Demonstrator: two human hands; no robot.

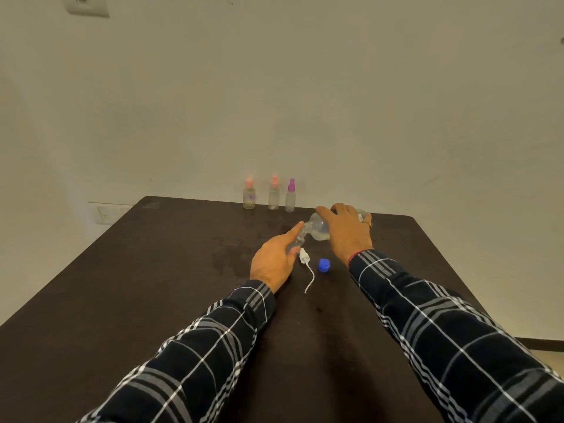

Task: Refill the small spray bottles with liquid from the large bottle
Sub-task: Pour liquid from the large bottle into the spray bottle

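On the dark brown table (152,285), your right hand (348,233) wraps the large clear plastic bottle (320,228), tipped neck-down toward 9 o'clock to pour. Your left hand (274,261) grips the small clear spray bottle (297,241), slanted so the mouths meet. Three capped spray bottles (273,195) stand at 12 o'clock. The white pump head (304,257) and blue screw cap (324,265) lie at 6 o'clock, within reach.

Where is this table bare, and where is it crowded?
Bare: table left of the left hand and right of the right hand. Crowded: between them, by the pump and blue cap; three spray bottles line the back.
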